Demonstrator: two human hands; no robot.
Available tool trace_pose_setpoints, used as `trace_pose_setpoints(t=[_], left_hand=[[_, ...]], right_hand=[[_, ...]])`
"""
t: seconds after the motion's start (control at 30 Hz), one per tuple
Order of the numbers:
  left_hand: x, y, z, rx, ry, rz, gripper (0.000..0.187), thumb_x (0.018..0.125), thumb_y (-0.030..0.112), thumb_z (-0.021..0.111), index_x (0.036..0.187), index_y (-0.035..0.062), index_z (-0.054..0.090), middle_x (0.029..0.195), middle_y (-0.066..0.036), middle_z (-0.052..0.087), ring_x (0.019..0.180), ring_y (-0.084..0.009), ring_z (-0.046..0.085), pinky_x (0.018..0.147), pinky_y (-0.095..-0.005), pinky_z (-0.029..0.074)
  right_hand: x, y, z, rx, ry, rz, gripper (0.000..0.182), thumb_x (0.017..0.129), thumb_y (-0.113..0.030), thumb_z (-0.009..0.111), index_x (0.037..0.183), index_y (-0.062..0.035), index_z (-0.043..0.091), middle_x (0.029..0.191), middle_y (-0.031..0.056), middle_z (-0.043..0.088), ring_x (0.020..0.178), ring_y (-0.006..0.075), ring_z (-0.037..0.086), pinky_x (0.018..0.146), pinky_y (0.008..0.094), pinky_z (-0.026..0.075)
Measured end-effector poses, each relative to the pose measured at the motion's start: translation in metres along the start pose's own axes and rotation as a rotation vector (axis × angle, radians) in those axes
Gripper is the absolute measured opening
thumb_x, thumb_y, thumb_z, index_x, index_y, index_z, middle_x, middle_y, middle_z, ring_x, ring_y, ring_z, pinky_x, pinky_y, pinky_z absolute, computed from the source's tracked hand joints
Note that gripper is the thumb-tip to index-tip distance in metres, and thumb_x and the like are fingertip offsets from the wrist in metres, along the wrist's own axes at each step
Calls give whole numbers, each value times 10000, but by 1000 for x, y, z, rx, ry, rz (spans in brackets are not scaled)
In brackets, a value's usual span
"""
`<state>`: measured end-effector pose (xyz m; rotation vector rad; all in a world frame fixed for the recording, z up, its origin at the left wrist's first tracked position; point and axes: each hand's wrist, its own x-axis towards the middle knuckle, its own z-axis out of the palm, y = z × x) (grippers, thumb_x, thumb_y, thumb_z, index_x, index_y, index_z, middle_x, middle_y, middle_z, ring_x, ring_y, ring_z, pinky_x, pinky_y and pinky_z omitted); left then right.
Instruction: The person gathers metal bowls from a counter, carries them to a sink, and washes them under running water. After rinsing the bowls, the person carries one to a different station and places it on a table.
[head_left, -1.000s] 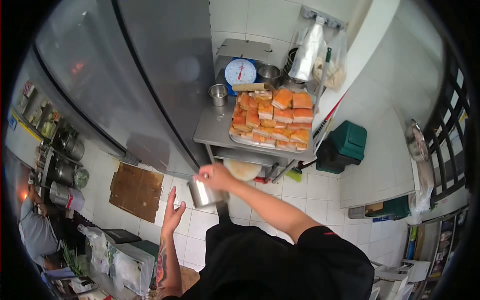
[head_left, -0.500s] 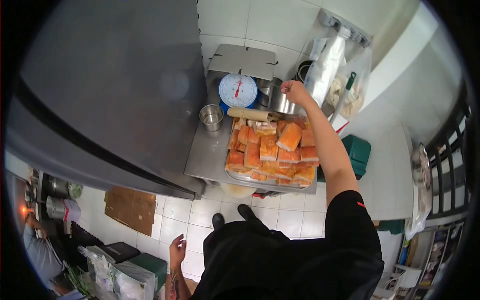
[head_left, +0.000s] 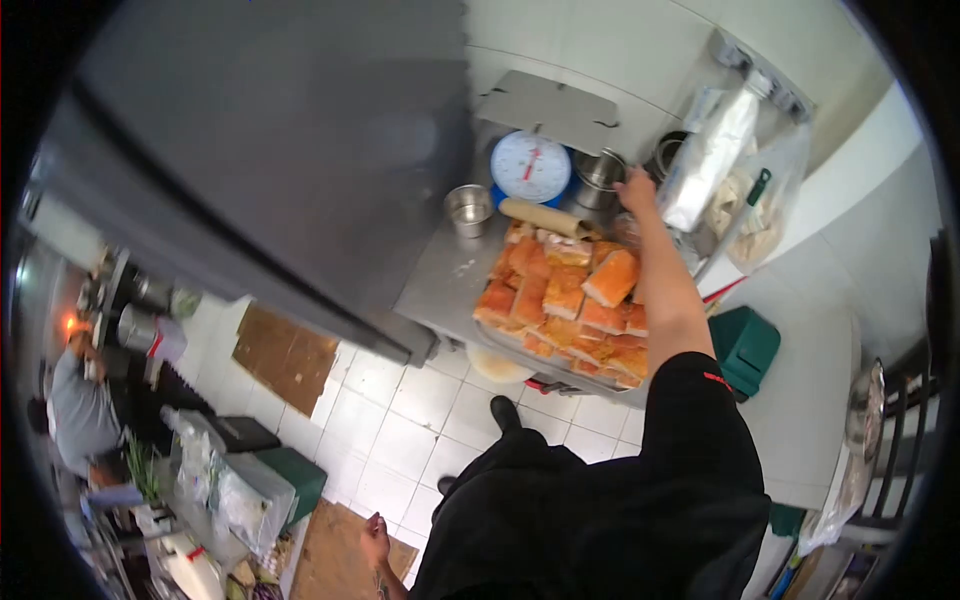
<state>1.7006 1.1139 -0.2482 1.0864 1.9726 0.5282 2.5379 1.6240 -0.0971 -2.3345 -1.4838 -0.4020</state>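
My right hand (head_left: 636, 190) reaches over the steel table, its fingers closed at the rim of a metal pot (head_left: 597, 190). Beside the pot stands a blue scale with a white dial (head_left: 531, 165). Below them, a tray (head_left: 485, 328) is heaped with orange-brown slabs (head_left: 564, 292), with a brown paper roll (head_left: 546, 217) along its back edge. A small metal cup (head_left: 469, 211) sits left of the scale. My left hand (head_left: 375, 543) hangs low at my side, away from the table, fingers loosely bent and nothing visible in it.
A tall grey metal cabinet (head_left: 270, 180) borders the table on the left. Plastic bags (head_left: 722, 150) hang at the back right, above a green bin (head_left: 744, 350). Cardboard (head_left: 287, 355) lies on the floor. At the far left another person (head_left: 85, 410) stands by a flame.
The view has shifted, so the table sits further right. The metal pot is nearer the scale, with my right hand still at its rim. My left hand is lower, its fingers more bent.
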Motion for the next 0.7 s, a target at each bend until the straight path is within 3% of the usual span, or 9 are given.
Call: trace_pose_setpoints(t=[0.1, 0.17, 0.3, 0.37, 0.47, 0.5, 0.53, 0.63, 0.7], left_hand=[[-51, -65, -6, -264, 125, -140, 397, 985, 243, 587, 1272, -31, 590, 1095, -139, 686, 979, -163, 629, 860, -306, 501], [-102, -93, -8, -241, 231, -137, 385, 980, 225, 582, 1255, -43, 597, 1104, -158, 694, 1002, -170, 644, 879, -312, 508], [-217, -176, -13, -210, 523, -190, 389, 916, 301, 616, 1183, 21, 648, 1071, -207, 690, 997, -320, 676, 874, -391, 525], [-281, -188, -29, -100, 648, -259, 370, 916, 283, 583, 1178, 34, 660, 1121, -209, 675, 1048, -359, 640, 941, -421, 493], [-370, -215, -39, -233, 847, -431, 369, 918, 281, 587, 1201, 53, 651, 1146, -195, 667, 1071, -352, 625, 955, -419, 478], [-400, -220, -42, -279, 924, -505, 369, 918, 281, 587, 1201, 53, 651, 1146, -195, 667, 1071, -352, 625, 955, -419, 478], [-407, -220, -43, -266, 991, -513, 385, 917, 285, 591, 1224, 57, 636, 1172, -195, 656, 1084, -345, 619, 954, -420, 477], [-495, -247, -48, -283, 1202, -588, 415, 910, 296, 608, 1259, 73, 616, 1241, -189, 623, 1129, -324, 597, 970, -414, 465], [-540, -270, -41, -307, 1338, -661, 428, 903, 302, 620, 1272, 85, 610, 1283, -183, 601, 1162, -310, 580, 988, -407, 454]], right_hand=[[-53, -28, -59, 408, 2, -6, 381, 899, -339, 627, 1074, -9, 699, 1098, 172, 694, 1041, 317, 650, 884, 391, 501], [-122, -92, -127, 567, -69, 29, 404, 938, -347, 587, 1152, -18, 679, 1150, 179, 683, 1061, 292, 653, 936, 374, 483], [-305, -251, -208, 936, -70, -322, 353, 1015, -266, 519, 1153, 22, 670, 1104, 126, 706, 1007, 220, 655, 915, 326, 485], [-401, -336, -194, 1253, -365, -465, 284, 1008, -229, 549, 1028, 26, 672, 981, 77, 686, 927, 175, 631, 869, 316, 503], [-558, -442, -209, 1144, -743, -1092, 169, 961, -94, 571, 1011, 36, 666, 980, 92, 678, 888, 168, 627, 816, 291, 500], [-600, -467, -218, 1075, -701, -1375, 143, 937, -75, 594, 993, 33, 669, 979, 102, 677, 848, 176, 627, 792, 290, 503], [-630, -496, -204, 1054, -904, -1328, 142, 910, -48, 584, 946, 58, 671, 950, 155, 670, 835, 227, 642, 777, 321, 516], [-708, -541, -152, 752, -903, -1558, 183, 900, -161, 630, 920, 2, 712, 766, 155, 663, 671, 236, 625, 670, 355, 512], [-751, -583, -136, 466, -972, -1675, 242, 863, -225, 707, 956, -3, 721, 918, 204, 718, 822, 251, 701, 771, 312, 529]])
